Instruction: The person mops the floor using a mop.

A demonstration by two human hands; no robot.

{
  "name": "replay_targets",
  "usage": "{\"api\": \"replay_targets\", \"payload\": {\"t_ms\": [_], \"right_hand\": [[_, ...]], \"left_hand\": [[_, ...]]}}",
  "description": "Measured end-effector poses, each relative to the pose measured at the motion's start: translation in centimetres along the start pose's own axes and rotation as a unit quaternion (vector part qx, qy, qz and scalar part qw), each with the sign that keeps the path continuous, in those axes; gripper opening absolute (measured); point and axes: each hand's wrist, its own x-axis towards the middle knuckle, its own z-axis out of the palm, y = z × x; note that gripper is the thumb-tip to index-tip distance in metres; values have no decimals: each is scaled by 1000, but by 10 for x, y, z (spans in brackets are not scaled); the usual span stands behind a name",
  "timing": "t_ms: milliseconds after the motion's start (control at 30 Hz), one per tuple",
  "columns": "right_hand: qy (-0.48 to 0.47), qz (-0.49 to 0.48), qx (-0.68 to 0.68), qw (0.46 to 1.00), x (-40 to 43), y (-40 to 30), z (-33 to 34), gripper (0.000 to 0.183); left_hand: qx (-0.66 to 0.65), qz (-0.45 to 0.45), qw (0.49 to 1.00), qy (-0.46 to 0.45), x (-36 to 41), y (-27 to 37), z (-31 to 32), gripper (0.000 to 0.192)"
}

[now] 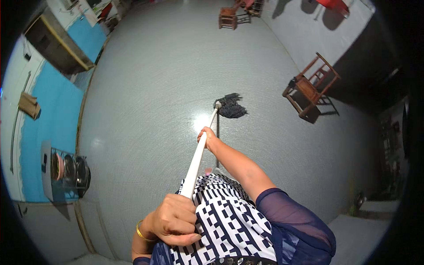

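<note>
My left hand (177, 218), with a yellow bangle at its wrist, grips the upper end of a white mop handle (195, 169) close to my body. Farther down the same handle, my right hand (208, 137) is closed around it. The handle runs away from me to a dark grey string mop head (233, 106), which lies on the grey floor (159, 82), its strands spread to the right of the joint. A bright reflection shows on the floor beside the handle.
A wooden chair (308, 87) stands to the right, and a smaller one (228, 18) stands far ahead near the wall. At left, a rack (68, 175) holds basins and pans beside the blue and white wall (53, 119). A doorway (56, 43) opens at upper left.
</note>
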Motion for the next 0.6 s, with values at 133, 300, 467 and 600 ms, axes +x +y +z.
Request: {"api": "replay_targets", "payload": {"t_ms": [133,300,467,600], "right_hand": [[-22,57,-65,996,15,46,31,12],[-27,122,-130,984,13,122,63,12],[-35,195,-203,959,2,202,67,8],[-15,220,-257,941,-36,280,67,4]], "left_hand": [[47,-41,996,68,-20,15,8,28],[91,-66,989,95,-41,45,20,26],[133,-56,987,74,-49,84,23,25],[188,-10,963,191,-69,121,40,31]]}}
